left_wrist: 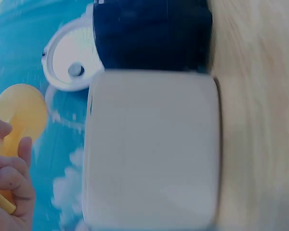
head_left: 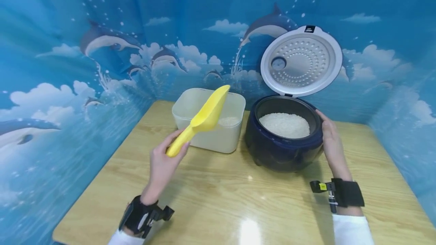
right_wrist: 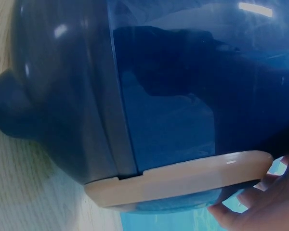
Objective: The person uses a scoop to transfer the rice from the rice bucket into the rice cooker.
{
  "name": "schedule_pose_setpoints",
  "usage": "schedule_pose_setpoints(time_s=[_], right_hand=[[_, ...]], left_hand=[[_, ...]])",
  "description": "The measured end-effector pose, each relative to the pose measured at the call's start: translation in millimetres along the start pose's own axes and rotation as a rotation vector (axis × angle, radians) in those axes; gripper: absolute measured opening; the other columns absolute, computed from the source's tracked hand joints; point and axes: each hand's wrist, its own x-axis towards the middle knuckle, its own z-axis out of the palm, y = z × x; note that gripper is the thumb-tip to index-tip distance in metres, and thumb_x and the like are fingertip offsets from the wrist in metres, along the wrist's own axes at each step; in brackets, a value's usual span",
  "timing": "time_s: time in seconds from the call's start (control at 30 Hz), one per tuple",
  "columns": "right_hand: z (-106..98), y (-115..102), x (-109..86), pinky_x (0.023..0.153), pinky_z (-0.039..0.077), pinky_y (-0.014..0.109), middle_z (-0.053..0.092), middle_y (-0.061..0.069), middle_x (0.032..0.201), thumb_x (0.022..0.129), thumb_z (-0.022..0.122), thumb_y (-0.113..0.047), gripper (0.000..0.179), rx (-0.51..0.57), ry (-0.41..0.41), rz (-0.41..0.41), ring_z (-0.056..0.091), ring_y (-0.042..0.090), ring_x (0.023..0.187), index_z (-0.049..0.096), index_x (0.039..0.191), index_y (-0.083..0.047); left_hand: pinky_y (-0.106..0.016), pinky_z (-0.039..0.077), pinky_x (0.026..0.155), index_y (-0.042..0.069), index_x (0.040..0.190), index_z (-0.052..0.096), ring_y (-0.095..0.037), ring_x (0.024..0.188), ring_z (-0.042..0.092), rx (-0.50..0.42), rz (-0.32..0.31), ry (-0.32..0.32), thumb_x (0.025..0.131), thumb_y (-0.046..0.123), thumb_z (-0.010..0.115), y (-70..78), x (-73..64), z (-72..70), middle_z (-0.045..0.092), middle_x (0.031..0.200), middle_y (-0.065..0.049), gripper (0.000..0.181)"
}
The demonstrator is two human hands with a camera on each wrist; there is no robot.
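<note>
A yellow scoop point(head_left: 206, 113) is gripped by its handle in my left hand point(head_left: 165, 158), raised and tilted over the front of a cream bin point(head_left: 218, 141). Some rice point(head_left: 229, 121) lies in the bottom of that bin. To its right stands a dark blue rice cooker point(head_left: 280, 158) with its silver lid point(head_left: 303, 63) raised. White rice point(head_left: 285, 124) lies in the cooker's pot. My right hand point(head_left: 331, 139) rests against the cooker's right side, fingers along the rim. In the left wrist view the scoop point(left_wrist: 24, 113) shows beside the bin; whether it holds rice is hidden.
A light wooden table point(head_left: 218, 199) bears the bin and the cooker. Behind and at both sides hangs a blue curtain point(head_left: 190, 18) printed with dolphins and clouds. Wrist cameras point(head_left: 150, 216) are strapped on both arms.
</note>
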Motion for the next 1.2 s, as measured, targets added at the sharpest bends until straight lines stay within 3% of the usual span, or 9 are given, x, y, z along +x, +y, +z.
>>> schedule_pose_setpoints(time_s=[0.17, 0.33, 0.47, 0.6, 0.77, 0.9, 1.03, 1.2], right_hand=[[-6.2, -0.5, -0.6, 0.123, 0.007, 0.050, 0.025, 0.022, 0.163, 0.113, 0.018, -0.035, 0.055, -0.025, 0.032, -0.007, 0.016, 0.039, 0.152, 0.030, 0.160, -0.010], [-7.9, 0.3, -2.5, 0.122, 0.006, 0.051, 0.024, 0.022, 0.164, 0.113, 0.018, -0.035, 0.055, -0.030, 0.036, 0.005, 0.015, 0.038, 0.153, 0.029, 0.160, -0.011], [-6.7, 1.3, -2.4, 0.122, 0.004, 0.054, 0.023, 0.021, 0.165, 0.112, 0.017, -0.036, 0.055, -0.028, 0.028, 0.016, 0.013, 0.039, 0.153, 0.028, 0.161, -0.012], [-3.5, 2.3, -2.1, 0.122, 0.005, 0.055, 0.024, 0.022, 0.164, 0.113, 0.017, -0.036, 0.055, -0.040, 0.026, 0.011, 0.014, 0.040, 0.152, 0.029, 0.160, -0.011], [0.5, 3.5, -0.2, 0.123, 0.006, 0.049, 0.025, 0.022, 0.164, 0.113, 0.018, -0.034, 0.054, -0.024, 0.022, 0.001, 0.016, 0.037, 0.152, 0.030, 0.160, -0.010], [1.8, 4.5, 1.6, 0.123, 0.006, 0.046, 0.024, 0.020, 0.165, 0.112, 0.019, -0.034, 0.054, -0.016, 0.018, 0.002, 0.016, 0.035, 0.153, 0.029, 0.160, -0.011], [0.7, 4.8, 1.1, 0.123, 0.006, 0.046, 0.025, 0.020, 0.164, 0.112, 0.020, -0.034, 0.054, -0.013, 0.033, 0.010, 0.017, 0.035, 0.153, 0.031, 0.160, -0.011], [2.9, 3.5, 1.0, 0.123, 0.006, 0.046, 0.026, 0.020, 0.164, 0.112, 0.020, -0.033, 0.053, -0.012, 0.034, 0.003, 0.018, 0.033, 0.152, 0.032, 0.159, -0.011]], left_hand=[[-0.018, 0.040, 0.056, 0.007, 0.124, 0.071, -0.005, 0.066, 0.056, -0.017, -0.143, 0.092, 0.087, 0.002, 0.079, -17.6, -9.6, -26.2, 0.076, 0.091, -0.011, 0.038], [-0.019, 0.040, 0.049, 0.011, 0.126, 0.070, -0.006, 0.055, 0.052, -0.036, -0.345, 0.117, 0.094, 0.008, 0.072, -27.5, -27.2, -54.5, 0.073, 0.085, 0.002, 0.032], [-0.021, 0.039, 0.045, 0.010, 0.123, 0.070, -0.009, 0.052, 0.050, -0.002, -0.463, 0.105, 0.099, 0.018, 0.067, -36.8, -45.0, -75.2, 0.070, 0.079, 0.011, 0.025], [-0.025, 0.037, 0.042, 0.006, 0.118, 0.070, -0.010, 0.046, 0.045, 0.069, -0.568, 0.021, 0.103, 0.029, 0.062, -48.3, -59.2, -92.9, 0.067, 0.072, 0.011, 0.029], [-0.027, 0.038, 0.043, 0.000, 0.117, 0.070, -0.012, 0.045, 0.044, 0.137, -0.718, -0.161, 0.104, 0.042, 0.056, -61.3, -68.3, -108.9, 0.054, 0.061, -0.001, 0.046], [-0.026, 0.039, 0.046, -0.002, 0.121, 0.068, -0.011, 0.048, 0.044, 0.147, -0.819, -0.285, 0.104, 0.043, 0.056, -69.4, -71.2, -114.2, 0.047, 0.062, 0.001, 0.049], [-0.025, 0.040, 0.048, -0.002, 0.124, 0.068, -0.011, 0.052, 0.046, 0.157, -0.846, -0.355, 0.104, 0.038, 0.057, -75.6, -73.6, -111.2, 0.054, 0.068, 0.000, 0.046], [-0.025, 0.043, 0.048, -0.003, 0.128, 0.065, -0.013, 0.055, 0.053, 0.098, -0.843, -0.374, 0.105, 0.030, 0.057, -83.3, -78.9, -106.1, 0.069, 0.084, -0.007, 0.041]])
